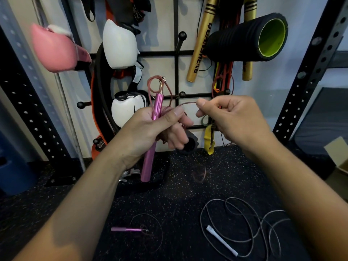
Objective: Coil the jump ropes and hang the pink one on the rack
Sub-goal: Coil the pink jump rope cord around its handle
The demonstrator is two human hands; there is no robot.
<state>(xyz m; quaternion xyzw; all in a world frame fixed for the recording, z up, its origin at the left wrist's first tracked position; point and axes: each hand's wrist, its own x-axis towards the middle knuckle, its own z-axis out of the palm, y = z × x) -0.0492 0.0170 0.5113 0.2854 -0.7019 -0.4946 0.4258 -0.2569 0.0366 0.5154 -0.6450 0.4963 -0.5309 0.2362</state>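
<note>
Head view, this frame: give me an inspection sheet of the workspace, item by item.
Surface: black speckled rubber floor.
Job's things: pink handle upright in left hand; second pink handle on floor; white-handled rope loose on floor.
Clutter: cardboard box at right.
Grips: left hand shut on pink handle; right hand pinches pink cord.
Cables: pink cord partly looped at left hand.
Surroundings: wall rack holding boxing gloves, foam roller, gold sticks.

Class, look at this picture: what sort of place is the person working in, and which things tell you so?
Most likely a home or small gym. Pink and white boxing gloves and a black foam roller with a green core hang on a black wall rack, above speckled black rubber flooring.
</note>
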